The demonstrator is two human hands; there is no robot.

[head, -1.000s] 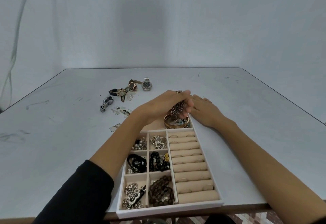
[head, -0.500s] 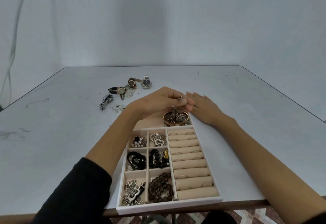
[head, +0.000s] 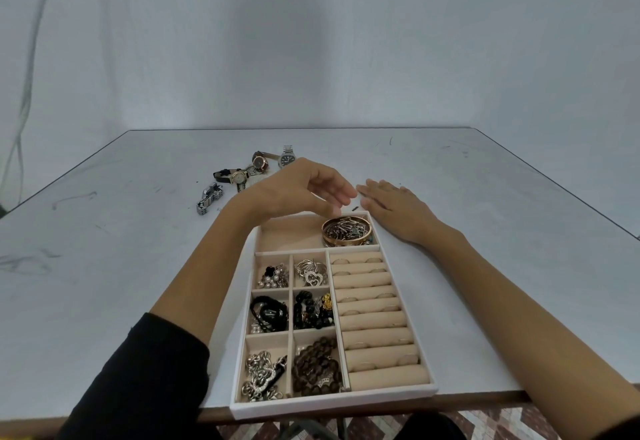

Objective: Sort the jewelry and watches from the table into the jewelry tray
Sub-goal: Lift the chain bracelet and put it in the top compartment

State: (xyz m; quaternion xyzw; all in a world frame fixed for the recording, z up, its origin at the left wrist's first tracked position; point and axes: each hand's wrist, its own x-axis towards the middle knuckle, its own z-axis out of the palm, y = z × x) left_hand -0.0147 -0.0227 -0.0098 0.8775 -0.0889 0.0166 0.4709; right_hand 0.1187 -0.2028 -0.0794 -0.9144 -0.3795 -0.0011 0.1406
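Ringing a heap of silver chain (head: 346,231), gold bangle (head: 343,242) in tray (head: 332,405), left hand (head: 298,193) loosely spread above, right hand (head: 394,207) flat

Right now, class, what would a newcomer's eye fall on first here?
The white tray at the near edge of the table, its small compartments packed with jewelry. Over its far end the left hand hovers empty above a gold bangle, with the right hand flat on the table beside it. Beyond the left hand, several watches lie loose.
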